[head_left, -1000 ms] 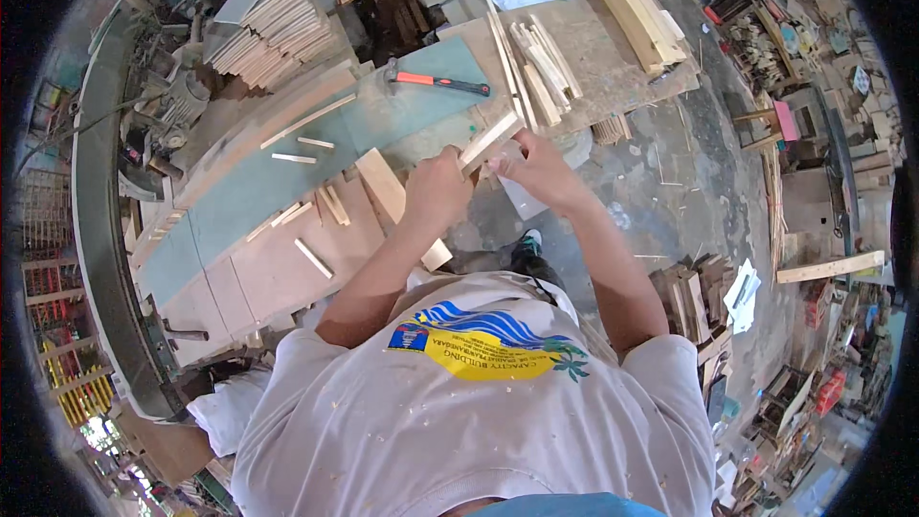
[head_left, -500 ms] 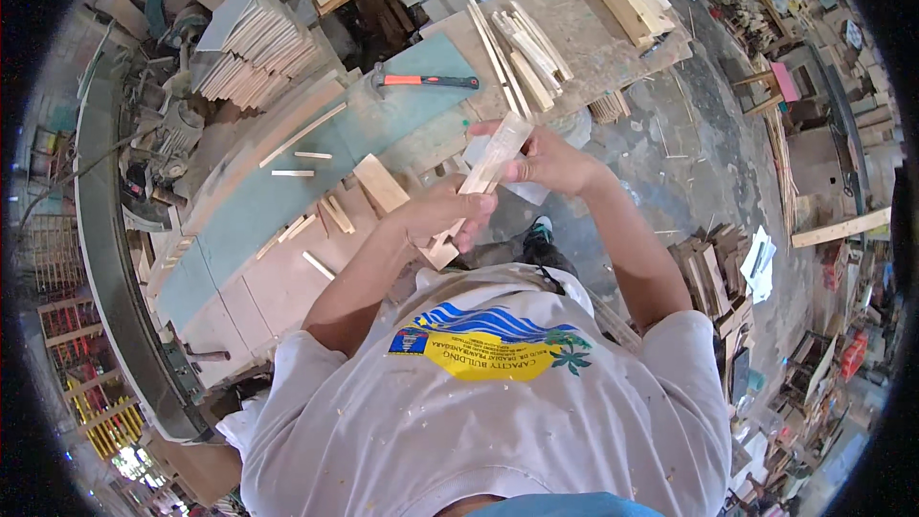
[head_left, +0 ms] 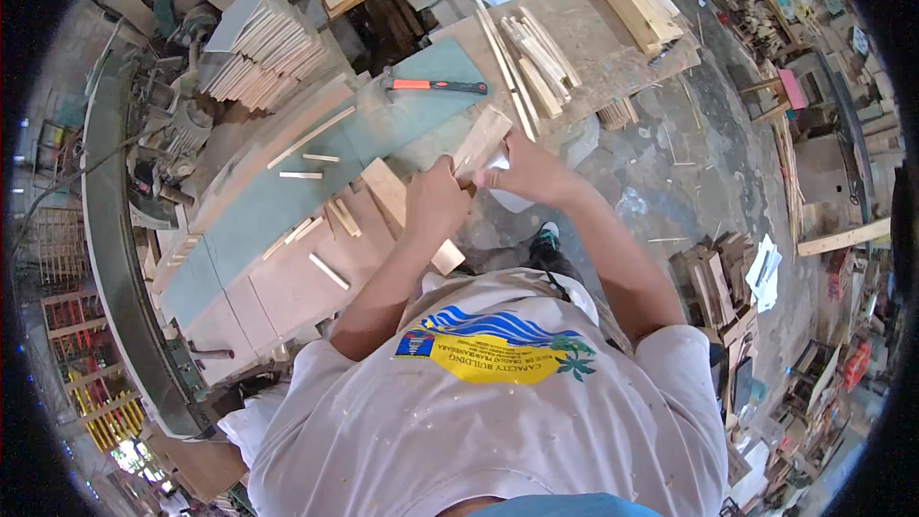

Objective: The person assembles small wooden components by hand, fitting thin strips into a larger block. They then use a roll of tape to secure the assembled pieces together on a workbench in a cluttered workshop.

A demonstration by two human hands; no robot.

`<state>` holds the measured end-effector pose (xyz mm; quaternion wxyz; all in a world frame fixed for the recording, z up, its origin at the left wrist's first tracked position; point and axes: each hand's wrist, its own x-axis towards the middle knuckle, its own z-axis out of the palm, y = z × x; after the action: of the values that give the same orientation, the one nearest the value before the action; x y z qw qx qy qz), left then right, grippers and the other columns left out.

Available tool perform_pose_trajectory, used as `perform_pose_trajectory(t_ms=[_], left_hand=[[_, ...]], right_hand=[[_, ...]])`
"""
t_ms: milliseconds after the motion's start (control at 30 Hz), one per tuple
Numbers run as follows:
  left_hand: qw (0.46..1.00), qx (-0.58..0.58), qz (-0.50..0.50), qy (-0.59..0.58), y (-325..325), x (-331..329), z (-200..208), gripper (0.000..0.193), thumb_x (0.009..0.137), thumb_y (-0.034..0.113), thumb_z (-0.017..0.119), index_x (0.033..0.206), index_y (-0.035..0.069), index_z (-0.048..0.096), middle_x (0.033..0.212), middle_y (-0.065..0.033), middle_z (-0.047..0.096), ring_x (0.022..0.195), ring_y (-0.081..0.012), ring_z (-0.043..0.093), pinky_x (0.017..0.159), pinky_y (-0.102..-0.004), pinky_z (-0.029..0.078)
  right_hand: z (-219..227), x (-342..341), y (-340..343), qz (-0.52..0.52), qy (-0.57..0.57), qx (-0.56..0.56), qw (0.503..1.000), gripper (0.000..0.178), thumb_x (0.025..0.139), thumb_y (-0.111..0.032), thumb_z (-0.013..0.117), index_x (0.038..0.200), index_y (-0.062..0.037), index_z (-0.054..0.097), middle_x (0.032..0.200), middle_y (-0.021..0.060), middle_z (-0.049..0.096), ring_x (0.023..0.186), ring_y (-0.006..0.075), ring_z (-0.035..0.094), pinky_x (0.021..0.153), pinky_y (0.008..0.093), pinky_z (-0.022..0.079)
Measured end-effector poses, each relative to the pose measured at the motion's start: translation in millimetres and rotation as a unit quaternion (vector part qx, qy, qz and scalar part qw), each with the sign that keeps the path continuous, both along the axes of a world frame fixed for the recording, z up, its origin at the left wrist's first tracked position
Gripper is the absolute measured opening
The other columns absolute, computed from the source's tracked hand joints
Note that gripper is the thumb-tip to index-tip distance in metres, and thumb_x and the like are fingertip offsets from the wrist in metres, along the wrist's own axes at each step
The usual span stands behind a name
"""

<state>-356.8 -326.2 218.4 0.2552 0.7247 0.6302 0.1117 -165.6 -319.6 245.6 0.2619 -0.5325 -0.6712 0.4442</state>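
In front of my chest I hold a short pale wooden piece (head_left: 483, 141), tilted, with its upper end pointing away and to the right. My left hand (head_left: 440, 199) is closed around its lower part, hiding that end. My right hand (head_left: 525, 172) grips it from the right side, its thumb near the left hand's fingers. Just left of my left hand, a wooden board (head_left: 385, 190) lies on the bench, and my forearm crosses over it. Several thin wooden sticks (head_left: 330, 271) lie near that board. A hammer (head_left: 436, 86) with an orange and black handle rests farther off.
The workbench (head_left: 239, 239) has a green-grey and brown top. Beyond the hammer stand stacked thin boards (head_left: 273, 62), and bundled strips (head_left: 541, 53) lie at the far right with thicker planks (head_left: 632, 5). Scrap wood (head_left: 713, 278) is piled on the floor at my right.
The wooden piece has turned and moved slightly left and nearer. My left hand has shifted up along it, and my right hand has come closer to the left.
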Motion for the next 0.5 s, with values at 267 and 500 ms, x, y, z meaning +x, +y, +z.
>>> perform_pose_trajectory(t_ms=[267, 500], left_hand=[[0.92, -0.276, -0.019, -0.276, -10.8, -19.3, 31.4, 0.018, 0.083, 0.016, 0.068, 0.091, -0.001, 0.065, 0.067, -0.0067, 0.061, 0.051, -0.0136, 0.056, 0.047, -0.0291, 0.044], [0.702, -0.508, -0.037, -0.499, -11.8, -24.1, 22.3, 0.015, 0.084, 0.014, 0.069, 0.09, 0.006, 0.058, 0.064, -0.0003, 0.053, 0.043, -0.0089, 0.046, 0.039, -0.0229, 0.034]], right_hand=[[-39.0, 16.2, -12.9, 0.105, 0.233, -0.189, 0.948, 0.075, 0.092, -0.047, 0.071, 0.146, -0.004, 0.042, 0.132, 0.0144, 0.06, 0.121, 0.0228, 0.057, 0.102, 0.0365, 0.046], [-10.9, 18.3, -7.4, 0.164, 0.257, -0.151, 0.94, 0.081, 0.089, -0.053, 0.072, 0.148, -0.0048, 0.044, 0.13, 0.0118, 0.063, 0.122, 0.0204, 0.057, 0.103, 0.0359, 0.046]])
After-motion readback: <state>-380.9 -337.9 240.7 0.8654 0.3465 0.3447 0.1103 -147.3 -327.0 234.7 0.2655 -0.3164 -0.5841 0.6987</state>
